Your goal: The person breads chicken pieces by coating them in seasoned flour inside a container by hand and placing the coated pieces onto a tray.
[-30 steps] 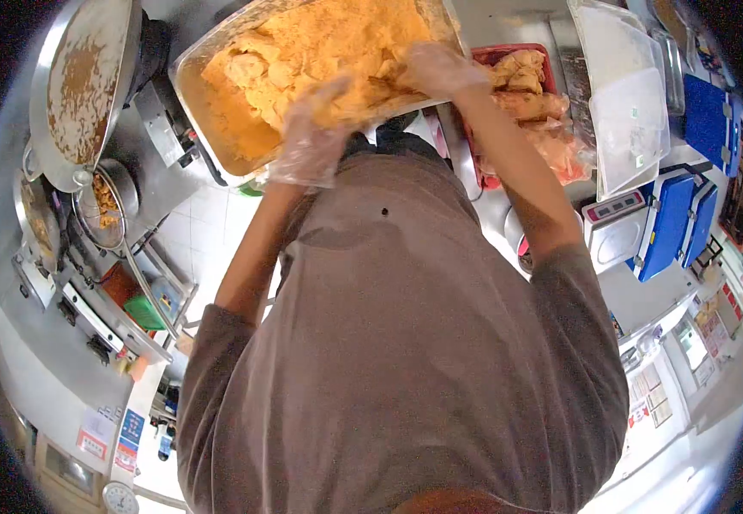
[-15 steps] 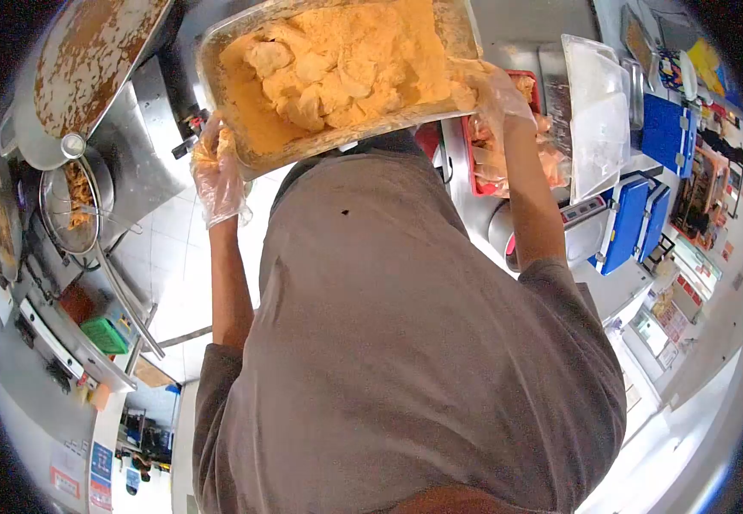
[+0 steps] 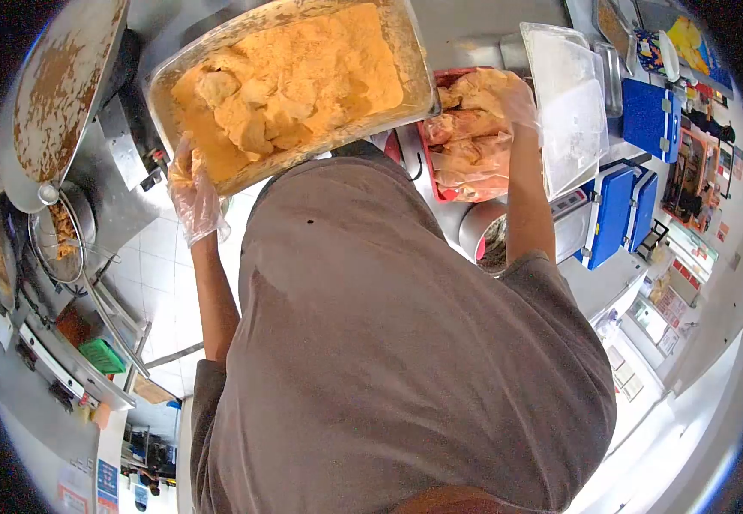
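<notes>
A large tub (image 3: 427, 86) holds orange powder (image 3: 329, 60) with several coated pieces in it. My left hand (image 3: 193, 188), in a clear plastic glove coated with powder, grips the tub's near left corner. Right of the tub, my gloved right hand (image 3: 517, 103) is over a red tray (image 3: 430, 137) of raw meat pieces (image 3: 470, 126). It is off the tub; its fingers are coated orange and blend with the meat, so their pose and anything in them are unclear.
Clear plastic lids (image 3: 570, 111) stand right of the red tray. Blue boxes (image 3: 609, 214) and a scale (image 3: 570, 224) are farther right. At left are a strainer with fried bits (image 3: 65, 236) and a large stained pan (image 3: 59, 94).
My right hand has let go of the tub's right side and is now over the red tray. The tub and my left hand appear farther left in view.
</notes>
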`<state>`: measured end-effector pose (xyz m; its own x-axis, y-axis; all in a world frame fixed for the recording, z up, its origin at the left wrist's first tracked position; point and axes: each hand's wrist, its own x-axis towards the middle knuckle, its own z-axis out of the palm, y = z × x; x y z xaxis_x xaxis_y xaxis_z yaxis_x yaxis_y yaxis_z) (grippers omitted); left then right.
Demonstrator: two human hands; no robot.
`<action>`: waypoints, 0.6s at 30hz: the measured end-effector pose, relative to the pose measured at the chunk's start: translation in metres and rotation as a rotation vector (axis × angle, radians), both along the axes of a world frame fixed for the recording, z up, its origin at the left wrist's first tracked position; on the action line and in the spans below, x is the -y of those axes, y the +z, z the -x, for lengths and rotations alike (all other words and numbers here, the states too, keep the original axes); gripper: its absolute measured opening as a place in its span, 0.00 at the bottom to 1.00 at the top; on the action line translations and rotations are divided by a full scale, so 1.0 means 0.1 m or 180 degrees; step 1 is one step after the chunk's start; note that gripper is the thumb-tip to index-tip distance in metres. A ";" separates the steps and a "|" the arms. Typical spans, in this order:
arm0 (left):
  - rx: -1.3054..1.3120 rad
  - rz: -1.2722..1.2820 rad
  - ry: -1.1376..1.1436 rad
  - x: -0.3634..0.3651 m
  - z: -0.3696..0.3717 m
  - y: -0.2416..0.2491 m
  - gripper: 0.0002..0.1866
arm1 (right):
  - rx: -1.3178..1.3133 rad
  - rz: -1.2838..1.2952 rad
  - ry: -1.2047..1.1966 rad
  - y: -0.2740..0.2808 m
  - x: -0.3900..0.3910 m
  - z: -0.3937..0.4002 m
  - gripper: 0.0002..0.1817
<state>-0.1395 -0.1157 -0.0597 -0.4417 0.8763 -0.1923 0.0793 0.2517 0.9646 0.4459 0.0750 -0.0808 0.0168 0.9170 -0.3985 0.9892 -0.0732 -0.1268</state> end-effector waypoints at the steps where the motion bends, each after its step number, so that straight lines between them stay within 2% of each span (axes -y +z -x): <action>1: -0.0041 -0.0006 0.0000 0.00 -0.04 0.00 0.29 | 0.0019 -0.0180 0.0424 -0.29 -0.02 -0.16 0.24; 2: -0.0061 -0.0010 0.0007 -0.01 -0.07 -0.01 0.29 | 0.0038 -0.0366 0.0846 -0.75 -0.06 -0.36 0.24; 4: -0.0099 -0.0010 0.0028 0.01 -0.13 -0.03 0.29 | 0.0226 -0.0355 0.1620 -0.86 -0.08 -0.29 0.23; 6: -0.0175 0.0070 -0.0060 0.00 -0.20 0.09 0.25 | 0.0561 0.0054 0.2326 -0.19 -0.06 0.45 0.23; 8: -0.0206 0.0134 -0.0079 -0.03 -0.29 0.23 0.24 | -0.1090 0.0432 0.0942 -0.54 -0.07 0.27 0.19; 10: -0.0202 0.0193 -0.0020 -0.03 -0.39 0.33 0.24 | -0.3841 0.1140 -0.1800 -0.08 0.14 0.58 0.20; 13: -0.0047 -0.0014 0.0104 0.03 -0.47 0.22 0.26 | -0.4386 0.0825 -0.2716 -0.02 0.28 0.64 0.21; 16: -0.0226 -0.0125 0.0078 0.08 -0.49 0.10 0.26 | -0.4231 0.0724 -0.2557 0.13 0.32 0.65 0.22; 18: -0.0755 0.0254 -0.0084 0.02 -0.52 0.12 0.25 | -0.4148 0.0679 -0.2434 0.28 0.29 0.72 0.22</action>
<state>-0.0874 -0.1175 -0.0479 -0.4598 0.8744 -0.1553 0.3086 0.3212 0.8953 0.3744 0.0458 -0.0533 -0.0110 0.7768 -0.6296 -0.0821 -0.6283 -0.7737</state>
